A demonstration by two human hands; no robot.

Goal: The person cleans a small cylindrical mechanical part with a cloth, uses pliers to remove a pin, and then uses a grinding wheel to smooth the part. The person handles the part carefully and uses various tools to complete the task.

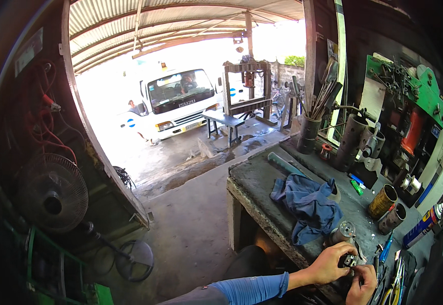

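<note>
At the near end of the dark workbench (252, 188), my left hand (328, 267) is closed round a small dark and silver metal part (349, 260). My right hand (361, 284) is pinched just below it, apparently on the same part; its fingertips are partly hidden. A metal cylinder (341, 236) stands just beyond my left hand. A crumpled blue cloth (308, 206) lies farther along the bench. To the right of my hands are a blue-handled tool (383, 254) and pliers with yellow handles (397, 277).
Metal cans (381, 203), a spray can (422, 226) and tool holders (308, 134) stand along the bench. A fan (54, 195) is at left. Outside the doorway are a white truck (178, 101) with a person inside, another person (135, 114) beside it, a press (247, 91) and a low table (221, 119).
</note>
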